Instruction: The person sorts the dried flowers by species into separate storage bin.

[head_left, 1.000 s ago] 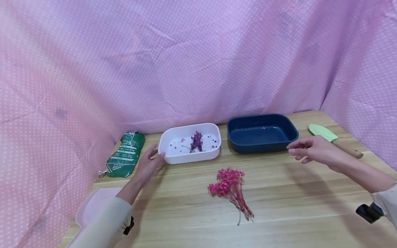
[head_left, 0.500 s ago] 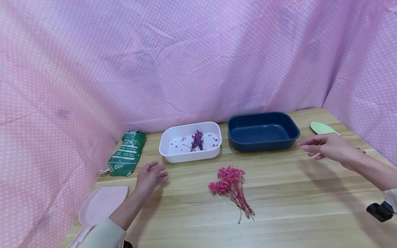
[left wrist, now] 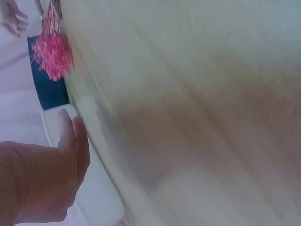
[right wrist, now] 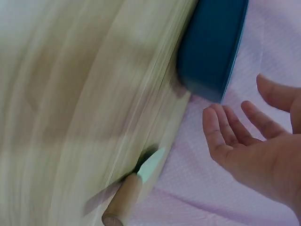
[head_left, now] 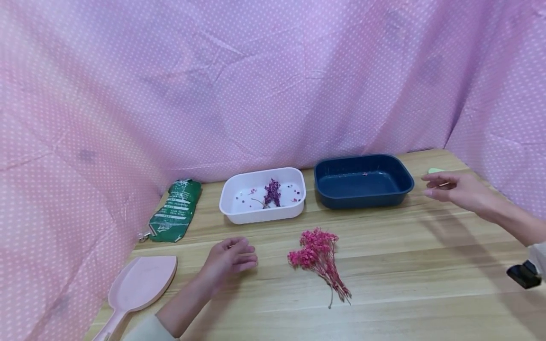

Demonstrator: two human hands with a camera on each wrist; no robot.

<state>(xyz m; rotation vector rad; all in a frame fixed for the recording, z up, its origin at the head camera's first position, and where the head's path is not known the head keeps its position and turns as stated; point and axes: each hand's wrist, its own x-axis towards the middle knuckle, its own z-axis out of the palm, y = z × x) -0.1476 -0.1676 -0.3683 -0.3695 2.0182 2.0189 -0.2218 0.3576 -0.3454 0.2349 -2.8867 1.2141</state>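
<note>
My left hand [head_left: 226,260] hovers over the table, in front of the white tray [head_left: 262,218] and left of the pink dried flowers [head_left: 317,253]. Its fingers are loosely bent and hold nothing. To the right, my right hand [head_left: 462,192] is held just beside the dark blue tray [head_left: 362,201], apart from it, with relaxed fingers and nothing in them. A purple dried flower sprig [head_left: 272,193] and scattered petals lie in the white tray. In the right wrist view, a small trowel with a green blade [right wrist: 151,165] and wooden handle [right wrist: 123,200] lies near that hand; the head view mostly hides it.
A green printed pouch [head_left: 175,210] lies at the back left of the wooden table [head_left: 384,293]. In front of it is a pink scoop-shaped pan [head_left: 142,282]. Pink dotted cloth [head_left: 256,85] hangs behind the table and along its sides.
My left hand has left the white tray's edge and come nearer and to the right, uncovering the pink pan. My right hand has shifted right, away from the blue tray, now covering most of the trowel.
</note>
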